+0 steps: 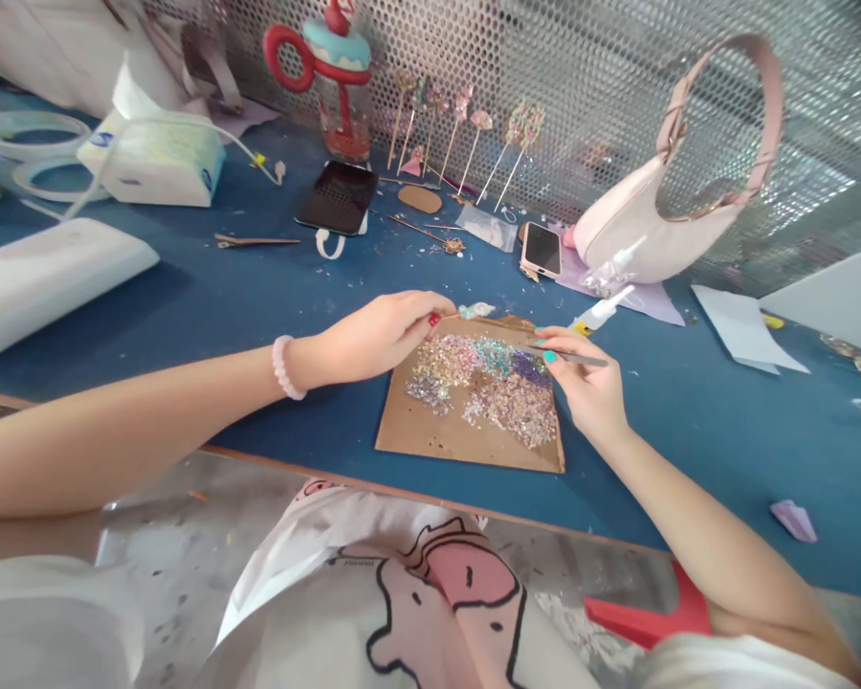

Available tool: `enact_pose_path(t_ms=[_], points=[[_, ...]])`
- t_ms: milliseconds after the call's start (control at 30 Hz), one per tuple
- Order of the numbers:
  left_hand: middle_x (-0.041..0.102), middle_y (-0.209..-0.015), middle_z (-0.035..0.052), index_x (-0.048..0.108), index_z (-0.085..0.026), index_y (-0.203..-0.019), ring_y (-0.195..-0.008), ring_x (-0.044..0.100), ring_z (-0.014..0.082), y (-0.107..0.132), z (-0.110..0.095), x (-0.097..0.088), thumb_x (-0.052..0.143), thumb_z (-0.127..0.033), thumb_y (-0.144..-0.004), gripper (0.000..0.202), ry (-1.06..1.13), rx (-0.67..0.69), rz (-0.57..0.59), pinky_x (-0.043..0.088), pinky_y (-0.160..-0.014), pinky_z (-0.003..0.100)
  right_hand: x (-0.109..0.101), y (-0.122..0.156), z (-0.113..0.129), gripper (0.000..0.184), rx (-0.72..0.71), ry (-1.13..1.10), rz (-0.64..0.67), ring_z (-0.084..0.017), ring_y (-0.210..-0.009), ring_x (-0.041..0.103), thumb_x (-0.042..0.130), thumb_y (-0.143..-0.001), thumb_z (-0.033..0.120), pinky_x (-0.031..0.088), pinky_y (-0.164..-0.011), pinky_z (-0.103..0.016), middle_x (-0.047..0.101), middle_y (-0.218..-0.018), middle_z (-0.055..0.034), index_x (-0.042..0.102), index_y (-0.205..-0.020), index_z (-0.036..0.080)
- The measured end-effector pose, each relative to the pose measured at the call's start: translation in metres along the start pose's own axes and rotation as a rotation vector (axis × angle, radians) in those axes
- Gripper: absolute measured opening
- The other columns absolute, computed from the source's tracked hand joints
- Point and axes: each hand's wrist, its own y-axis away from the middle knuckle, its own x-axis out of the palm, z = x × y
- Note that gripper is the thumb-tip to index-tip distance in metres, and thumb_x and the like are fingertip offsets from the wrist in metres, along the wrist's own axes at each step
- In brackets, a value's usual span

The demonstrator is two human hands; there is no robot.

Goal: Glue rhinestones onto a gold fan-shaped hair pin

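The blue worktop [689, 402] carries a brown cardboard sheet [437, 440] near its front edge. The left hand [373, 335] rests on the sheet's far edge, fingers drawn together; I cannot tell whether its grip pinches anything. The right hand [588, 388] works beside the glitter flakes [488, 383] heaped on the card, its narrow grip closed round a thin metal tool [581, 359]. This looks like sorting; lifting one flake calls for a light, steady tip.

Readable text: none in view.
Tissue pack [159, 158], far left: blue marks at both ends, too blurred to read.
White bag [287, 584], near centre: small line of print above the pink cartoon figure, too small to read.
Cardboard sheet [466, 435], centre: no legible marking.
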Motion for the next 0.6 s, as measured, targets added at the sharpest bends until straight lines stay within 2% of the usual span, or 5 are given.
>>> enact_pose_path(t_ms=[100,200,367,533,600], points=[[0.066,-0.088,0.0053,0.059,-0.012,-0.109,-0.072,0.06,0.0126,-0.008,0.015,-0.001,0.037,-0.015,-0.09,0.029,0.025,-0.104,0.015,0.045,-0.066,0.023,-0.001,-0.004,-0.015,0.008,0.098,-0.141,-0.068,-0.02,-0.112,0.061,0.067,-0.08,0.028,0.046,-0.099,-0.044,0.067,-0.112,-0.0045,0.068,-0.087,0.024],[0.066,-0.076,0.0018,0.063,-0.013,-0.102,-0.059,0.056,0.0098,-0.012,0.026,0.0,0.041,-0.015,-0.088,0.026,0.039,-0.158,0.055,0.042,-0.058,0.02,-0.003,-0.006,-0.025,0.009,0.137,-0.222,-0.042,-0.019,-0.115,0.059,0.066,-0.08,0.027,0.045,-0.1,-0.045,0.066,-0.116,-0.0045,0.066,-0.088,0.024],[0.067,-0.078,0.0019,0.064,-0.014,-0.097,-0.064,0.057,0.01,-0.011,0.026,0.0,0.044,-0.018,-0.085,0.023,0.061,-0.162,0.089,0.042,-0.06,0.019,-0.005,-0.007,-0.027,0.008,0.139,-0.264,0.003,-0.017,-0.112,0.061,0.064,-0.082,0.024,0.049,-0.097,-0.041,0.067,-0.115,-0.0029,0.065,-0.09,0.025],[0.067,-0.078,0.003,0.064,-0.013,-0.097,-0.063,0.057,0.0107,-0.01,0.025,-0.003,0.045,-0.023,-0.087,0.023,0.051,-0.142,0.077,0.042,-0.059,0.021,-0.003,-0.005,-0.019,0.007,0.163,-0.298,0.055,-0.016,-0.106,0.064,0.065,-0.081,0.023,0.05,-0.095,-0.038,0.069,-0.109,-0.0019,0.066,-0.088,0.025],[0.067,-0.082,0.0044,0.064,-0.014,-0.097,-0.069,0.059,0.0126,-0.011,0.028,-0.004,0.045,-0.024,-0.087,0.024,0.034,-0.12,0.068,0.044,-0.064,0.023,-0.002,-0.004,-0.015,0.007,0.171,-0.302,0.085,-0.017,-0.105,0.065,0.066,-0.08,0.025,0.051,-0.093,-0.037,0.07,-0.107,-0.0019,0.066,-0.088,0.025]])
